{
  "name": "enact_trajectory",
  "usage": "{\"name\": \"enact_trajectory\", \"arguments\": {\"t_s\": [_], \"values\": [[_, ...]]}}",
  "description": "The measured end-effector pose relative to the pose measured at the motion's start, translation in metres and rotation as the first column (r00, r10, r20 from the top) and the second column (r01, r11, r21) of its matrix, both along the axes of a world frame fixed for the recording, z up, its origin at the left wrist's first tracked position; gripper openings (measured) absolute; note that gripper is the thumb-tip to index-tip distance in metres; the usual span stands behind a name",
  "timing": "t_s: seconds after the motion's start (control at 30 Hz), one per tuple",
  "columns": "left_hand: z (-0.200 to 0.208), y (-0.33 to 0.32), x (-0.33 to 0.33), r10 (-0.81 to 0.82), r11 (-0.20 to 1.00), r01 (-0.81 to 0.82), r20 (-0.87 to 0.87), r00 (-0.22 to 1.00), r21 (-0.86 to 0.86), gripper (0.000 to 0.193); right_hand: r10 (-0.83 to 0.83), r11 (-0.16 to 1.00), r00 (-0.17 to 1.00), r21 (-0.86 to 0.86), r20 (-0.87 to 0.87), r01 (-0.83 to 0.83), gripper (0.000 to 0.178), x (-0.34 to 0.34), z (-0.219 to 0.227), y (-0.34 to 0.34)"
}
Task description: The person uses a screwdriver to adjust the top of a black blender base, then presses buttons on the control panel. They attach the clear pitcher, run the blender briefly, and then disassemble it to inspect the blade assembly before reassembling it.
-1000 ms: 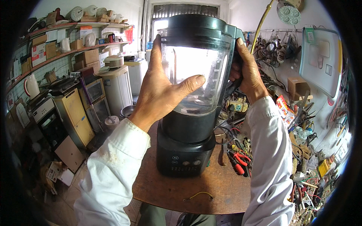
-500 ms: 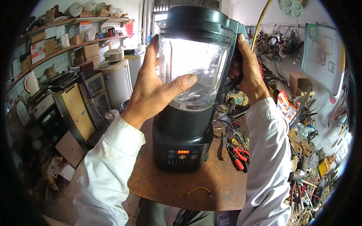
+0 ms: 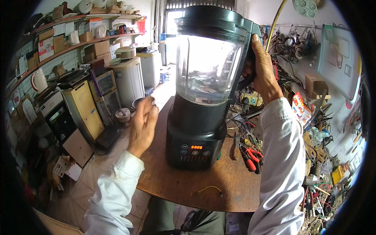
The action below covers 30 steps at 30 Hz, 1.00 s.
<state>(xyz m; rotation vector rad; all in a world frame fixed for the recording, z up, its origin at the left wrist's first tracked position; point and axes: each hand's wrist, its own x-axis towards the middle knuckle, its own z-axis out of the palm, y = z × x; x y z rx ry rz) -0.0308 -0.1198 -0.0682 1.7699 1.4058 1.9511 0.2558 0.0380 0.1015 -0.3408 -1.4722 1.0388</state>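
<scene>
A blender with a black base [image 3: 196, 150] stands upright on the brown wooden table, its red display and button lights lit. On the base sits a clear jar [image 3: 205, 70] with a black lid [image 3: 213, 21]. Around the jar's handle at the right is my right hand [image 3: 263, 70], thumb laid along the top, other fingers partly hidden. My left hand [image 3: 144, 125] is off the jar, left of the base and touching nothing, its fingertips slightly blurred but the fingers stretched out. Bright light shines through the jar.
A short yellow wire [image 3: 207, 188] lies near the front edge of the table [image 3: 168, 184]. Right of the base are red-handled pliers [image 3: 252, 156], with heaped cables and tools beyond. Cabinets [image 3: 84, 109] and loaded shelves [image 3: 78, 49] line the left side.
My left hand has let go of the jar and moved down and left. The right hand still holds the handle. The whole view has shifted slightly.
</scene>
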Motion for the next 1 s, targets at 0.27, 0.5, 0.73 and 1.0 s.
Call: {"name": "enact_trajectory", "arguments": {"t_s": [0.27, 0.5, 0.73, 1.0], "values": [[-0.123, 0.021, -0.017, 0.339, 0.887, -0.371, -0.159, 0.927, -0.274, 0.027, -0.294, 0.956, 0.922, -0.095, -0.251, 0.279, 0.051, 0.005, -0.092, -0.014], [-0.125, 0.013, -0.003, 0.196, 0.955, -0.239, -0.228, 0.954, -0.176, 0.017, -0.323, 0.930, 0.939, -0.144, 0.113, 0.338, 0.048, 0.014, -0.251, -0.042], [-0.116, 0.003, -0.001, 0.202, 0.937, -0.261, -0.250, 0.947, -0.231, 0.017, -0.449, 0.877, 0.754, 0.077, 0.479, 0.474, 0.041, 0.007, -0.295, -0.060], [-0.120, 0.003, -0.001, 0.220, 0.928, -0.292, -0.293, 0.930, -0.230, 0.016, -0.495, 0.866, 0.706, 0.223, 0.507, 0.448, 0.039, 0.006, -0.291, -0.074]]}}
